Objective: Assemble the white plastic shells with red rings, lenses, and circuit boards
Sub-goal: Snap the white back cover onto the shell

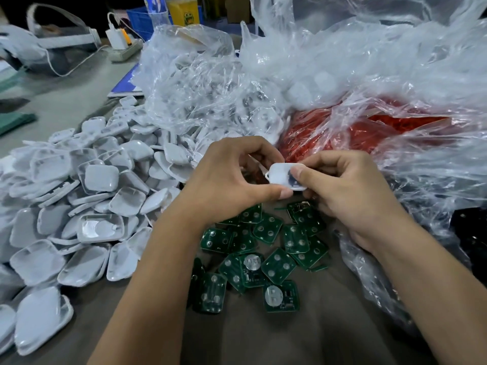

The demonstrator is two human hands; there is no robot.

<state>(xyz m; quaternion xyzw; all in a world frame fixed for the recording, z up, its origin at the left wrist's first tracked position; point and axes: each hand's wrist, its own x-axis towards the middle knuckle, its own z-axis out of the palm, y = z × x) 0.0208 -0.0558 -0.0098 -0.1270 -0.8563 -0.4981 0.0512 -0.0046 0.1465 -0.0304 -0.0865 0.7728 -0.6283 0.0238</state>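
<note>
Both hands hold one white shell point(286, 176) above the desk point(276, 335), just past centre toward 12 o'clock. The left hand point(232, 177) curls its fingers around the shell's left end, thumb beneath; the right hand point(350, 191) pinches the right end, thumb pressed on its face, apparently to steady the part while something is seated. Whether a ring or lens is already inside cannot be told.

Supplies ring the work point, probably for short reaches:
- green circuit boards point(263, 254) lie loose at 6 o'clock, directly under the hands;
- a heap of white shells point(87, 206) spreads at 9 o'clock;
- a clear bag of red rings point(337, 133) sits at 1 o'clock;
- a clear bag of small clear parts point(205, 101), likely lenses, sits at 11 o'clock.
</note>
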